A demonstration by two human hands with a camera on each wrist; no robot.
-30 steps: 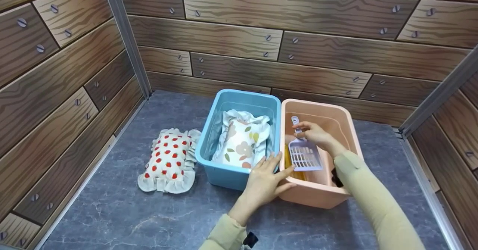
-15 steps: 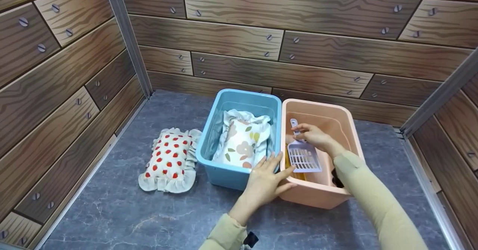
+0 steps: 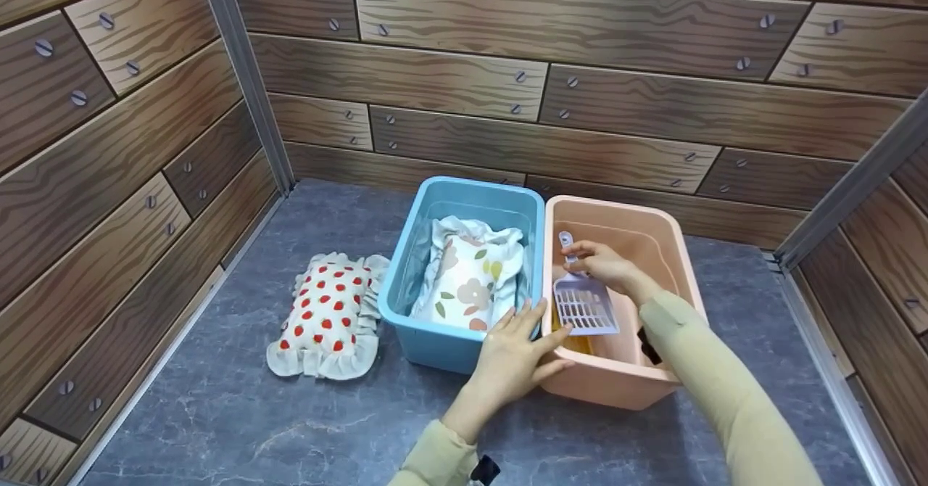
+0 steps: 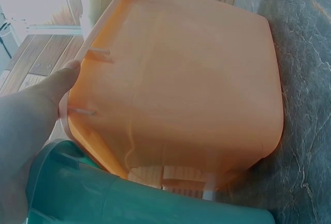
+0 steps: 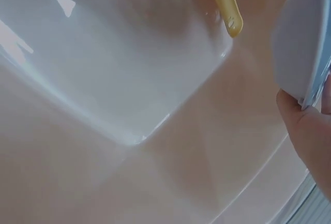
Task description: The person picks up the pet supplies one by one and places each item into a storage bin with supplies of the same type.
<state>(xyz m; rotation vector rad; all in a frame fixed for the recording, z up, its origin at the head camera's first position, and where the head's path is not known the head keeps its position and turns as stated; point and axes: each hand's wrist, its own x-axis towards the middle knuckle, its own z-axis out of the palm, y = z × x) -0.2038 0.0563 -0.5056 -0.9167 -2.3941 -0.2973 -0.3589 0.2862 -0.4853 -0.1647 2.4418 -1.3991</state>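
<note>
My right hand point(image 3: 605, 262) is inside the peach bin point(image 3: 616, 392), pinching the handle of a lavender slotted litter scoop point(image 3: 585, 312). The scoop's slotted end points toward the bin's near wall. Below it in the head view, a yellow thing point(image 3: 580, 344) lies partly hidden; the right wrist view shows its yellow handle point(image 5: 230, 17) on the bin floor. My left hand point(image 3: 504, 359) rests with spread fingers across the adjoining rims of the peach bin and the blue bin point(image 3: 435, 348). Its thumb touches the outside of the peach rim in the left wrist view.
A floral ruffled pillow point(image 3: 464, 290) lies inside the blue bin. Left of that bin, a strawberry-print ruffled pillow point(image 3: 330, 312) lies on the dark marbled surface point(image 3: 239, 413). Wood-patterned walls point(image 3: 449, 123) enclose the back and both sides.
My right hand and the lavender scoop have shifted slightly left inside the peach bin. The left hand keeps its place on the rims.
</note>
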